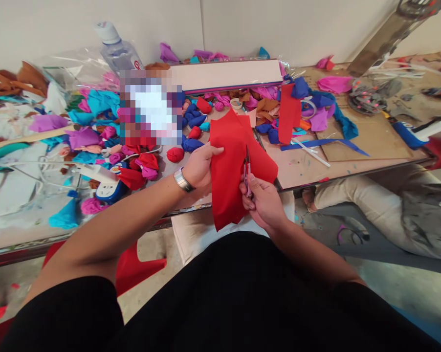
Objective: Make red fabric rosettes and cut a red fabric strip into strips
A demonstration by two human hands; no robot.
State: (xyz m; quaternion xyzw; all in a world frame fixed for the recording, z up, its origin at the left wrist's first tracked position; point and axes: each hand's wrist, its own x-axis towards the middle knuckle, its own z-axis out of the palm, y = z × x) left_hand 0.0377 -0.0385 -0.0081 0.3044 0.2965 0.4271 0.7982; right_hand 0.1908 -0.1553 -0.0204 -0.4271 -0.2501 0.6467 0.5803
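Note:
A large piece of red fabric point(228, 171) hangs over the table's front edge in the middle of the head view. My left hand point(202, 167) pinches its left side, thumb on top, with a metal band on the wrist. From the right, my right hand point(262, 199) is closed around the handles of small scissors point(247, 178). Their blades point away from me and lie against the fabric, where its left and right parts meet. Whether the blades are apart is too small to tell. Behind the fabric, at its right, lies a flat red strip point(289, 115).
Coloured cloth bundles point(88, 105) crowd the table point(301, 171). A bottle point(118, 51) stands at the back left. A power strip point(111, 188) with a cable lies left of my forearm. A tape roll point(236, 103) sits behind the fabric. At right is a seated person's leg point(367, 195).

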